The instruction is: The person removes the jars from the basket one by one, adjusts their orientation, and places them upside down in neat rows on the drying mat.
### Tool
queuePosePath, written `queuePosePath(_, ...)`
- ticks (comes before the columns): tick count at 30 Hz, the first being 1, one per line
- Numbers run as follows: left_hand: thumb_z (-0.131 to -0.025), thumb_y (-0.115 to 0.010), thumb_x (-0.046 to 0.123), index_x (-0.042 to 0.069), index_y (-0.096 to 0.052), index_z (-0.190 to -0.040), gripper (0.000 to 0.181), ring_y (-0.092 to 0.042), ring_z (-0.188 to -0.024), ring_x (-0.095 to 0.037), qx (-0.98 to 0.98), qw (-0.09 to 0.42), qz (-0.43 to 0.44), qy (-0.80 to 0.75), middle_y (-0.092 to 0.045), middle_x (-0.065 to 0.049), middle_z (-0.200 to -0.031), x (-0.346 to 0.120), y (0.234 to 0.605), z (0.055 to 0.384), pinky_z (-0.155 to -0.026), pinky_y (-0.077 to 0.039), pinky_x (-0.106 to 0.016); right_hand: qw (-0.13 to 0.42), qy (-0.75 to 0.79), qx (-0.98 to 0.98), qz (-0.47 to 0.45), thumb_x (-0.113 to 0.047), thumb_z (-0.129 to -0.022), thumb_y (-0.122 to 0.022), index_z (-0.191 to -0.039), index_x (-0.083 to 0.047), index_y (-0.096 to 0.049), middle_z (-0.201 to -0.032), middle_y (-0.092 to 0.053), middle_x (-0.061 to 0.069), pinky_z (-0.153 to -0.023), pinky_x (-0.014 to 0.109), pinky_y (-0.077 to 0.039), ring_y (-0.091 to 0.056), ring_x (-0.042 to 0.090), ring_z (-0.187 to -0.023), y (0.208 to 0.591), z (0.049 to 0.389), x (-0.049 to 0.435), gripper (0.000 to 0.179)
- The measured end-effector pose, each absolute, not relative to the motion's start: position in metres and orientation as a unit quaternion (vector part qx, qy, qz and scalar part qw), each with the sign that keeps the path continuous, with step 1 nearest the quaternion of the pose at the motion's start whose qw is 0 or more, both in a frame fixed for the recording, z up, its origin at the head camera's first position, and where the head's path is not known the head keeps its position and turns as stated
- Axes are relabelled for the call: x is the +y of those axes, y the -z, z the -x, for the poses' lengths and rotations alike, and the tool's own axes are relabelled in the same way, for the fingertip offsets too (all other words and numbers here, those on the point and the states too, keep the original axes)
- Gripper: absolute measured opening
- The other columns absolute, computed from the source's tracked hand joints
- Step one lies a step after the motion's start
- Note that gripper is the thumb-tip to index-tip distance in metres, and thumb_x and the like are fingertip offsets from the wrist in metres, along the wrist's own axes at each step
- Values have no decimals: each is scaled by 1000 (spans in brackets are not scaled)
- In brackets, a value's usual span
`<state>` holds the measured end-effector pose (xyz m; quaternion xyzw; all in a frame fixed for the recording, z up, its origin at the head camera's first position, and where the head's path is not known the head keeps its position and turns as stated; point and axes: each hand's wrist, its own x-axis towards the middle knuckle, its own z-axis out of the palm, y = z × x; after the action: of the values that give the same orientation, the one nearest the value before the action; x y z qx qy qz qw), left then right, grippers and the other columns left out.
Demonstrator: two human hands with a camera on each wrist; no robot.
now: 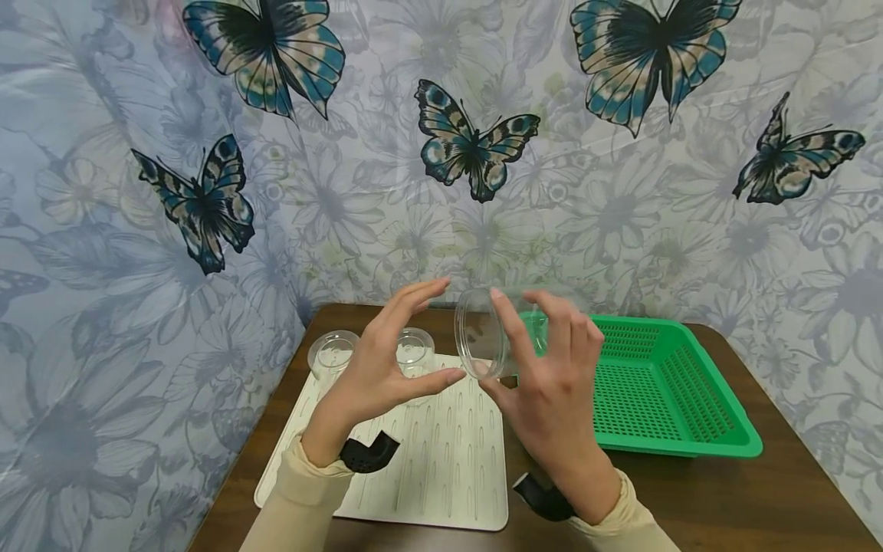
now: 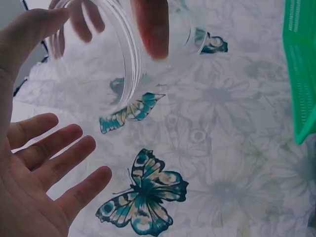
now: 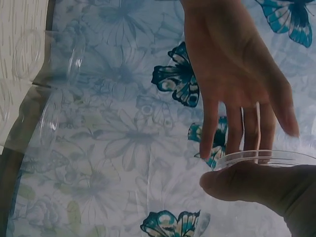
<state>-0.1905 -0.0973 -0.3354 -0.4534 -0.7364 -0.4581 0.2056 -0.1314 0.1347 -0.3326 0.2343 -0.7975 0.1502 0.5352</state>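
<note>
My right hand (image 1: 554, 387) grips a clear plastic jar (image 1: 476, 337) above the table, thumb below and fingers over its wall. The jar lies sideways in the air, its wide round rim turned left. Facing that rim, my left hand (image 1: 372, 372) is spread with thumb and fingers apart, holding nothing. In the left wrist view its thumb (image 2: 34, 29) overlaps the rim; whether it touches I cannot tell. Behind the left hand, two more clear containers, one at left (image 1: 333, 353) and one nearer the middle (image 1: 415, 349), stand on the mat.
A cream ridged drying mat (image 1: 441, 475) covers the left of the brown table (image 1: 697, 498). On the right sits a green plastic basket (image 1: 734, 418) with slotted walls. A butterfly-printed cloth (image 1: 386, 192) hangs behind the table.
</note>
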Motion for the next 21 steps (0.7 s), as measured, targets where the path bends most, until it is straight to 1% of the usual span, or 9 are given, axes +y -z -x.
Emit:
queuePosePath(1, -98, -78, 60, 11, -42, -168, 92, -44, -155, -26, -734, 203, 456, 461, -44, -5, -169, -95, 334, 191, -122, -42, -50, 536, -144, -797, -236, -23, -69, -101, -156, -14, -60, -136, -55, 29, -92, 66, -37, -51, 50, -118, 332, 132, 132, 97)
queuePosePath(3, -96, -84, 50, 13, -42, -168, 91, -42, -155, -26, -727, 193, 462, 470, -44, -3, -169, -91, 333, 191, -122, -43, -51, 541, -129, -796, -239, -23, -59, -109, -156, -14, -60, -136, -55, 28, -92, 65, -38, -52, 49, -117, 332, 132, 127, 109)
queuePosePath(5, -91, -92, 35, 13, -41, -168, 94, -42, -155, -27, -717, 181, 471, 481, -44, -4, -169, -88, 331, 191, -121, -44, -53, 546, -117, -795, -238, -20, -55, -110, -155, -13, -60, -135, -56, 27, -91, 64, -39, -53, 48, -117, 332, 132, 122, 112)
queuePosePath(7, -85, -96, 21, 12, -41, -168, 100, -42, -155, -27, -710, 173, 479, 486, -44, -7, -169, -85, 331, 191, -120, -45, -54, 549, -111, -794, -236, -16, -52, -111, -155, -13, -60, -134, -56, 27, -91, 64, -39, -52, 47, -117, 333, 133, 119, 115)
queuePosePath(8, -82, -97, 15, 11, -41, -168, 102, -42, -155, -27, -709, 172, 481, 487, -44, -8, -168, -84, 331, 191, -120, -45, -53, 551, -108, -794, -233, -13, -54, -108, -155, -13, -60, -134, -56, 27, -90, 64, -39, -52, 47, -117, 334, 133, 118, 111)
queuePosePath(9, -80, -98, 12, 10, -41, -167, 105, -42, -155, -27, -708, 172, 482, 486, -45, -8, -168, -83, 332, 192, -120, -46, -52, 552, -106, -794, -231, -10, -56, -104, -155, -13, -60, -134, -56, 27, -90, 64, -38, -52, 47, -118, 335, 133, 117, 109)
queuePosePath(11, -78, -100, 12, 10, -40, -168, 108, -42, -154, -27, -710, 175, 482, 483, -44, -8, -168, -80, 333, 192, -119, -47, -51, 557, -103, -793, -225, -7, -56, -99, -155, -13, -60, -133, -56, 27, -90, 64, -38, -52, 47, -118, 336, 135, 115, 106)
queuePosePath(13, -78, -101, 13, 10, -40, -168, 108, -43, -154, -26, -713, 182, 479, 478, -44, -8, -168, -77, 334, 193, -119, -47, -47, 561, -97, -792, -222, -7, -58, -95, -155, -12, -60, -133, -56, 27, -90, 64, -38, -53, 46, -118, 337, 135, 114, 103)
queuePosePath(21, -76, -102, 13, 9, -44, -165, 107, -47, -151, -26, -716, 204, 470, 474, -47, -7, -166, -76, 336, 193, -116, -49, -46, 566, -97, -788, -222, -5, -60, -90, -155, -13, -60, -136, -57, 26, -92, 64, -37, -53, 46, -121, 339, 137, 112, 100)
